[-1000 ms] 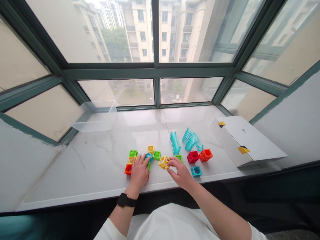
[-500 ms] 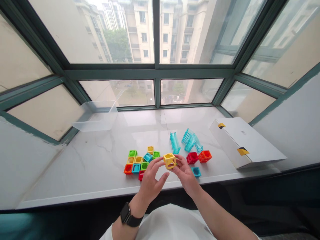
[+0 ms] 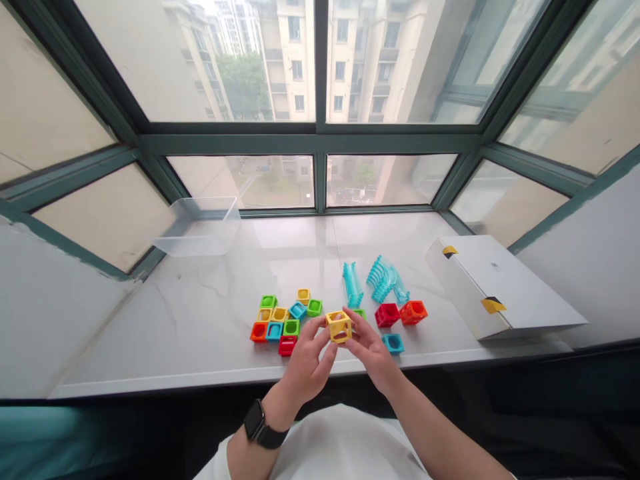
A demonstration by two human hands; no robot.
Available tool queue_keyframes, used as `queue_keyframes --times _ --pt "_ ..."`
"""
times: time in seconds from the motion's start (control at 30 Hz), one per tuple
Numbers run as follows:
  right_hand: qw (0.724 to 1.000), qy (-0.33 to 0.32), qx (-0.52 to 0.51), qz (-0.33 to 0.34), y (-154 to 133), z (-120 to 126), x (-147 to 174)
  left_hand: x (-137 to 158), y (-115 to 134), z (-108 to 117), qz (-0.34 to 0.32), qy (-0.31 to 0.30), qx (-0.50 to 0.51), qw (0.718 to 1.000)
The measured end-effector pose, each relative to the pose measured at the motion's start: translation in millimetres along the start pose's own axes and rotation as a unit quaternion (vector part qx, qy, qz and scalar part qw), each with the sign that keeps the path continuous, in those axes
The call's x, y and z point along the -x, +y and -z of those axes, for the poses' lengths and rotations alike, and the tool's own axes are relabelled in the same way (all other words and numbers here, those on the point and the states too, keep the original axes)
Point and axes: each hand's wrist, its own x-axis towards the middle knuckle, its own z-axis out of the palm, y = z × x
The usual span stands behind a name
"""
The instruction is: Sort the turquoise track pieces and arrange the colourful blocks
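A yellow hollow cube block with round openings is held up between both hands, over the front of the white sill. My left hand pinches its left side with thumb and fingers. On the opposite side, the fingers of my right hand close round it. Left of the hands lie several cube blocks, among them a red block, a green block and a blue block. Another green block is partly hidden behind my right hand. A blue block lies just right of that hand.
Behind the hands lie clear blue track pieces, some curved. A dark red block and an orange-red block sit to the right. A white box stands far right, a clear plastic bin back left, against the windows.
My left thumb has closed onto the yellow block, which has turned slightly in my hands. The view has shifted a little, and a green block now shows behind my right hand.
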Motion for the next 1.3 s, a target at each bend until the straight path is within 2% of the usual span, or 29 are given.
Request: queue_keyframes --times 0.27,0.47,0.57,0.67,0.73,0.83,0.93,1.0,1.13,1.3 --pt "1.0 -0.006 0.003 -0.004 2 1 2 -6 5 2 -0.005 -0.014 0.0 1.0" --pt "1.0 0.01 0.017 0.012 2 0 2 -8 1 -3 0.035 -0.009 0.118 0.992" --pt "0.997 0.02 0.061 0.031 2 5 3 -11 -1 -6 0.052 -0.005 0.192 0.98" --pt "0.981 0.05 0.176 0.069 -2 12 4 -11 -4 -9 0.068 0.022 0.224 0.972" --pt "0.955 0.071 0.271 0.098 -8 17 4 -10 -5 -11 0.079 0.041 0.203 0.975" --pt "0.915 0.084 0.372 0.13 -16 21 5 -10 -6 -13 0.058 0.042 0.108 0.991" --pt "0.895 0.071 0.418 0.139 -21 23 7 -14 -6 -16 0.013 0.041 -0.002 0.999" --pt "0.887 0.065 0.437 0.135 -22 25 9 -18 -6 -19 -0.003 0.04 -0.038 0.998" --pt "0.88 0.055 0.457 0.121 -28 38 14 -24 -7 -28 -0.003 0.032 -0.029 0.999" --pt "0.859 0.022 0.502 0.098 -37 65 18 -22 -14 -45 0.013 -0.013 0.009 1.0"
